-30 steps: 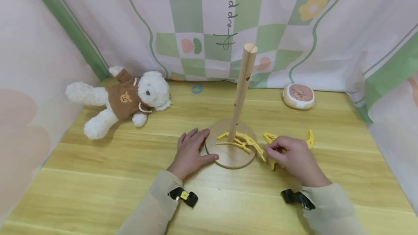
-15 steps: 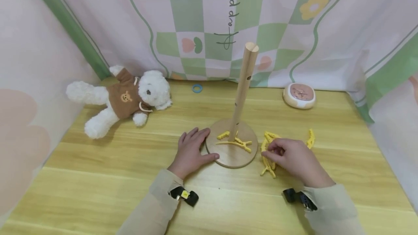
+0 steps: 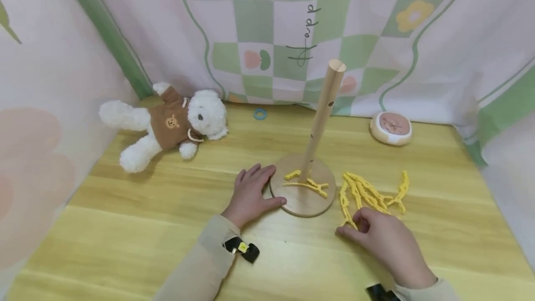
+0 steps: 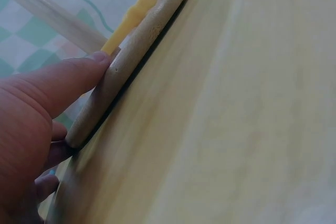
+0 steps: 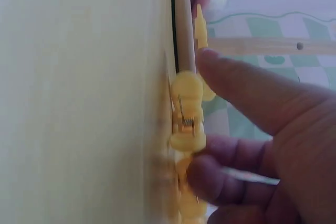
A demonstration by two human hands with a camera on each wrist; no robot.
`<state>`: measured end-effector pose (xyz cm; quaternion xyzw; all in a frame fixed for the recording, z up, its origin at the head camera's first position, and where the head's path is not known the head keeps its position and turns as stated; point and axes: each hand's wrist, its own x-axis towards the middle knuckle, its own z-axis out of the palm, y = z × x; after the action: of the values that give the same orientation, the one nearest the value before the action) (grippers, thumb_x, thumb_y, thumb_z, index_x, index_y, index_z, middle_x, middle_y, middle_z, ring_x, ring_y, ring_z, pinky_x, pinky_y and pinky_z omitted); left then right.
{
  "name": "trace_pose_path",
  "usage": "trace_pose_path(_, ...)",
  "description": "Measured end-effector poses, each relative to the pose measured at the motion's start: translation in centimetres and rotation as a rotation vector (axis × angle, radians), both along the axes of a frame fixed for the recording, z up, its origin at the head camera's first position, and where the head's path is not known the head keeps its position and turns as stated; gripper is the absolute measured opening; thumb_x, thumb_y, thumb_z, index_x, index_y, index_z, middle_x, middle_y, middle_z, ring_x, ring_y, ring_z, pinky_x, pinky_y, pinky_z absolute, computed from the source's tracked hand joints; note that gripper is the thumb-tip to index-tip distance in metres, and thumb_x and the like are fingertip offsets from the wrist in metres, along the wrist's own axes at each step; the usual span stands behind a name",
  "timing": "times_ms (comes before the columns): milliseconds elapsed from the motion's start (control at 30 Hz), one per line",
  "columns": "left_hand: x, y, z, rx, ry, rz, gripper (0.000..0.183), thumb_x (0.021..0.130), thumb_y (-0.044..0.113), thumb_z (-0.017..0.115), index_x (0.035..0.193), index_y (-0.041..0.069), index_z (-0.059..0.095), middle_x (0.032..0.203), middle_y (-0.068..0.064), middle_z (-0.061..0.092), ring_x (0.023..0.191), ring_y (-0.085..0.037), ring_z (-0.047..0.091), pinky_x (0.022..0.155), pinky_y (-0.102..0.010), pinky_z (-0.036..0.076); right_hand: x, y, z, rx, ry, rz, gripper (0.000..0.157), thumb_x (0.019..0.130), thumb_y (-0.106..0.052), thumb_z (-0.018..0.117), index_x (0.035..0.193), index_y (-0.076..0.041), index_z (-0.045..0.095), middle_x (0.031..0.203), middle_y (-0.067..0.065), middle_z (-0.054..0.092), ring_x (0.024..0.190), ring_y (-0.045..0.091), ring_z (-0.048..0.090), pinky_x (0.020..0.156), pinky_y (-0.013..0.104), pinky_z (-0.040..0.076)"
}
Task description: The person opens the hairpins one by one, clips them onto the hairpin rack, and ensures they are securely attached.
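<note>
In the head view my left hand lies with spread, mostly straight fingers against the near-left rim of a round wooden base, its thumb over the rim. From the base rises a wooden post with holes. Two yellow spring clips lie on it by the post's foot. My right hand is low at the forked end of another yellow clip, beside several more clips. In the right wrist view the fingertips are at a clip's handle, whose coil spring shows, while the thumb stands apart from it.
A white plush dog in a brown top lies at the back left. A small blue ring and a round-cornered pink and white device sit near the back curtain. One yellow clip lies at the far right of the group.
A yellow clip that reached over the base's right edge in my right hand now lies on the table with the others. That hand has come nearer me. The head view has shifted slightly.
</note>
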<state>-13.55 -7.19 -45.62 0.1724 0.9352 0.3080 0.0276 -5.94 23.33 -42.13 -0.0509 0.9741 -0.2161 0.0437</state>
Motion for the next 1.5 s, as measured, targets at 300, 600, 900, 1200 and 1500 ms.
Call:
trace_pose_path(300, -0.2, 0.2, -0.2, 0.001, -0.024, 0.002, 0.089, 0.081, 0.056, 0.077, 0.153, 0.016, 0.043, 0.155, -0.001, 0.045, 0.15, -0.029, 0.026, 0.122, -0.054, 0.006, 0.2, -0.3, -0.3, -0.005, -0.07, -0.04, 0.037, 0.082, -0.049, 0.078, 0.08, -0.018, 0.059, 0.063, -0.005, 0.048, 0.056, 0.014, 0.044, 0.05, 0.03, 0.035)
trace_pose_path(600, -0.3, 0.4, -0.2, -0.015, -0.025, -0.003, 0.089, 0.081, 0.057, 0.077, 0.154, 0.017, 0.042, 0.156, 0.0, 0.044, 0.15, -0.027, 0.025, 0.122, -0.053, 0.004, 0.8, 1.4, -0.1, -0.146, -0.19, -0.136, 0.042, 0.09, -0.036, 0.071, 0.114, -0.002, 0.064, 0.081, 0.001, 0.064, 0.068, 0.014, 0.055, 0.056, 0.027, 0.045)
trace_pose_path(900, -0.1, 0.3, 0.0, -0.011, -0.018, -0.001, 0.089, 0.082, 0.056, 0.077, 0.153, 0.016, 0.042, 0.156, -0.001, 0.044, 0.15, -0.028, 0.026, 0.122, -0.054, 0.005, 1.4, 2.5, -0.6, -0.263, -0.14, -0.174, 0.048, 0.086, -0.014, 0.072, 0.127, 0.002, 0.053, 0.101, 0.008, 0.068, 0.079, 0.011, 0.063, 0.06, 0.023, 0.053)
trace_pose_path(1200, -0.1, 0.1, 0.1, -0.01, -0.021, 0.001, 0.088, 0.082, 0.056, 0.076, 0.153, 0.016, 0.042, 0.156, 0.0, 0.044, 0.15, -0.028, 0.026, 0.122, -0.054, 0.006, 1.8, 3.0, -1.2, -0.265, -0.011, -0.179, 0.046, 0.089, -0.003, 0.068, 0.132, -0.007, 0.054, 0.101, 0.014, 0.069, 0.072, 0.002, 0.063, 0.057, 0.023, 0.05)
trace_pose_path(1500, -0.1, -0.3, 0.0, -0.011, -0.023, 0.014, 0.088, 0.082, 0.056, 0.077, 0.154, 0.017, 0.042, 0.156, 0.001, 0.043, 0.15, -0.026, 0.025, 0.122, -0.053, 0.006, 1.7, 2.5, -2.1, -0.3, 0.228, -0.051, 0.035, 0.078, 0.009, 0.077, 0.108, -0.008, 0.072, 0.102, 0.01, 0.058, 0.073, -0.002, 0.053, 0.059, 0.018, 0.051)
